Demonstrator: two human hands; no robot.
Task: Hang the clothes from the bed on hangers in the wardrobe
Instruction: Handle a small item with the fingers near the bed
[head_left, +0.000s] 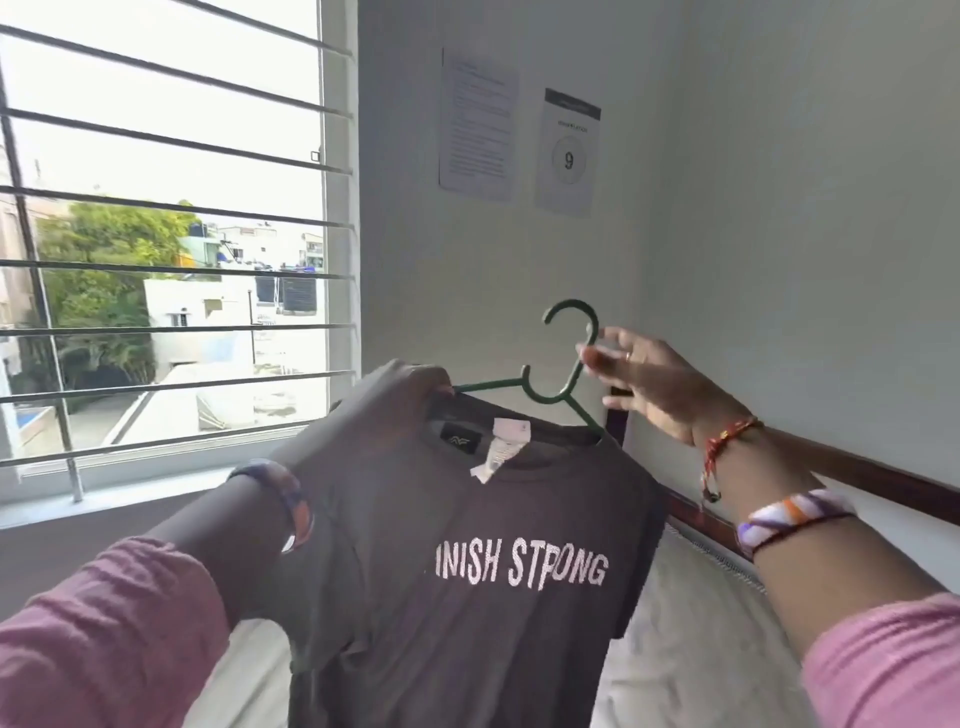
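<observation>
Gripping T-shirt (467, 545) shoulder, left hand (410, 387); hanger (561, 374) (green) beside right hand (649, 379).

We are seeing open air above the green hanger (563, 364), its hook standing free before the bare wall (779, 208). The grey T-shirt (493, 545) is hanging across the middle, blocking the way to the bed (691, 623) below. The barred window (171, 234) is closing off the left; the wall's wooden rail (857, 478) is bounding the right.

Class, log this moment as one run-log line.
left hand: grips T-shirt shoulder | right hand: open at green hanger neck | T-shirt: on hanger, over bed
</observation>
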